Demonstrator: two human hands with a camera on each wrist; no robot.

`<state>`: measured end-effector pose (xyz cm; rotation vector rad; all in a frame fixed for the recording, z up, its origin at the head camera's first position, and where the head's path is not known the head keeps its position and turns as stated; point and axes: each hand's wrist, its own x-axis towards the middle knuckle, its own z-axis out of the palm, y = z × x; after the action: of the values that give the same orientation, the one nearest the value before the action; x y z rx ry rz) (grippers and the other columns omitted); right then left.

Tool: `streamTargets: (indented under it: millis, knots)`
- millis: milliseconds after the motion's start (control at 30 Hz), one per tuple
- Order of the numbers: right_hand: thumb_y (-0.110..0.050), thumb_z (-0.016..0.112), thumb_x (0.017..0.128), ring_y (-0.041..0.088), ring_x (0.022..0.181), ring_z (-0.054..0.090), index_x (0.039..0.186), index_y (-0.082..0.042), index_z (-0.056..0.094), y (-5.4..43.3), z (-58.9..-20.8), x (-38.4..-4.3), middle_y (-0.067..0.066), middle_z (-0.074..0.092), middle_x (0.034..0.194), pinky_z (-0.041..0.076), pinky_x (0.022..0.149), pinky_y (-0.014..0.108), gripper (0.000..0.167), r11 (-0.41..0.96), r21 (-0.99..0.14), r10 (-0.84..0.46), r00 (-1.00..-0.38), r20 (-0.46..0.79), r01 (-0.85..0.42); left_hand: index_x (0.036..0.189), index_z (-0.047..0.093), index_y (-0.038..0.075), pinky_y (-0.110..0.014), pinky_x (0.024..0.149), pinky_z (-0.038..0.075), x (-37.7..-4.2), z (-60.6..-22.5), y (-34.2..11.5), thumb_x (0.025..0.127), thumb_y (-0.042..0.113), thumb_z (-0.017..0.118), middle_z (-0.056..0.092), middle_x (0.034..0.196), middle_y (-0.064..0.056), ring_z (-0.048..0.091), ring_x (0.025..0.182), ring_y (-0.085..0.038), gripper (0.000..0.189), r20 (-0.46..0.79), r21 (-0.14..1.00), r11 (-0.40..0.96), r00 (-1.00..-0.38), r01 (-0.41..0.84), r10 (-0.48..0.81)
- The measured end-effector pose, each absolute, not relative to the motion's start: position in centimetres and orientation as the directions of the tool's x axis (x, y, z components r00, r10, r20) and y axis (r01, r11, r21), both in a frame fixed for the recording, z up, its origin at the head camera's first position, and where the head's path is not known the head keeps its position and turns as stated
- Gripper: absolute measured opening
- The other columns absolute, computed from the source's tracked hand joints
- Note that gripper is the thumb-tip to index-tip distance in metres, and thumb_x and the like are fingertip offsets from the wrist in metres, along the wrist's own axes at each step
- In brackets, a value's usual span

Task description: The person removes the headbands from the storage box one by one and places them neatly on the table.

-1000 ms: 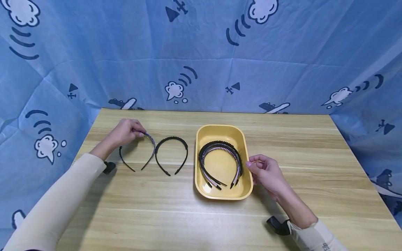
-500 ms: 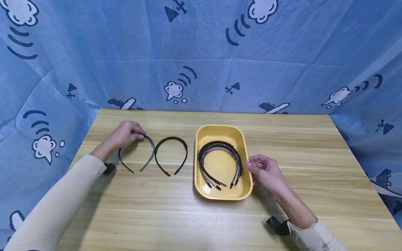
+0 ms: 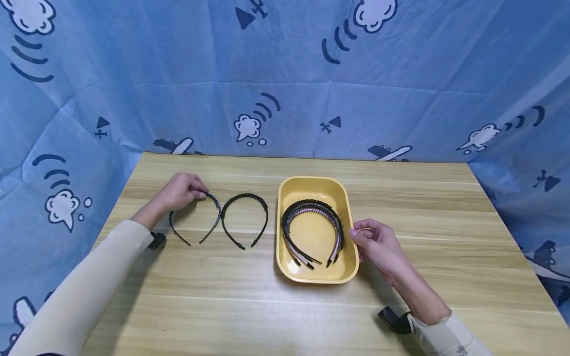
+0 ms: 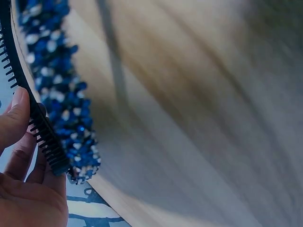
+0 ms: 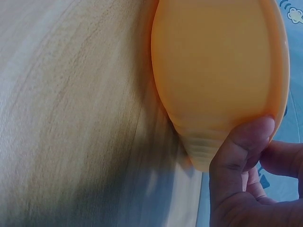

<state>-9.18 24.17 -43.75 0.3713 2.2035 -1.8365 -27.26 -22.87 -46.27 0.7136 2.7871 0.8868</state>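
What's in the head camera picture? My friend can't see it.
A person's left grip pinches a bluish headband at a wooden table, beside a black headband. Their right grip holds a yellow tub with more headbands inside.

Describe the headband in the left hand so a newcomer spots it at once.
On the wooden table, look left of the yellow tray, past the black headband. There the left hand pinches the beaded headband near its top. Blue and whitish beads crowd its band, unlike its all-black neighbour.
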Motion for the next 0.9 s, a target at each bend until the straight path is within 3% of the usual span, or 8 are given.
streamTargets:
  millis: [900]
  knots:
    - [-0.009,0.060,0.106,0.009,0.062,0.060,0.126,0.009,0.051,24.27,-43.75,-9.18,-0.006,0.066,0.079,0.057,0.057,0.027,0.029,0.181,-0.922,0.036,-0.939,-0.341,0.342,0.102,0.082,-0.001,-0.048,0.089,0.057,-26.90,-46.52,-22.08,0.095,-0.001,0.073,0.076,0.103,-0.018,0.071,0.099,-0.035,0.012,0.016,0.569,0.728,-0.890,0.382,0.455]
